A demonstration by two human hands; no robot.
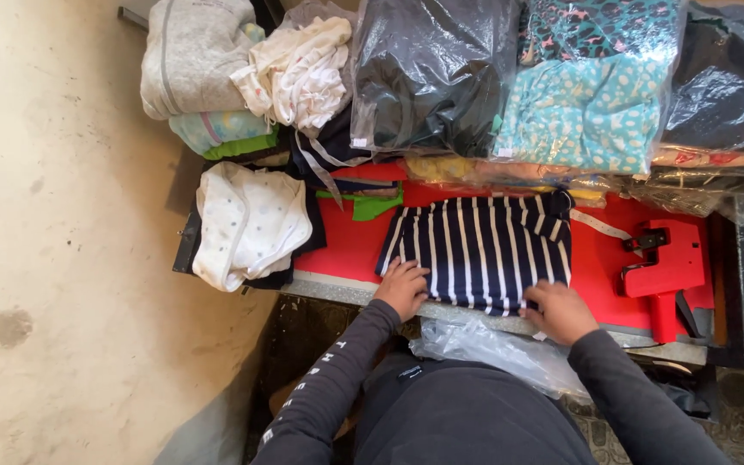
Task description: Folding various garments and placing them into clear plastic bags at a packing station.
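Head view, left to right: bare tan floor (53,258) fills the left side. At the top left a grey garment (191,52) lies folded on a pale green one (217,133), with a crumpled cream cloth (299,73) just beside them. Below these a white dotted garment (247,224) hangs over the left end of the red table (346,250). A green piece (372,205) lies on the red surface, near the dotted garment.

The left hand (402,287) rests at the near left corner of the striped shirt (484,250), fingers curled down and pressing on the fabric edge; whether they pinch it cannot be told. The shirt, navy with white stripes, lies folded flat on the table's middle, its near edge at the table's front rim. The right hand (560,312) sits at the shirt's near right corner, fingers bent over the edge, touching the cloth; a firm hold cannot be told. Both arms wear dark sleeves.

A clear plastic bag (497,353) hangs below the table's front edge, between the arms. Behind the shirt, bagged clothes are stacked: a dark pack (432,77), then a teal spotted pack (587,112), then a black pack (725,86) at far right. A red tool (669,267) stands on the table right of the shirt, apart from it.
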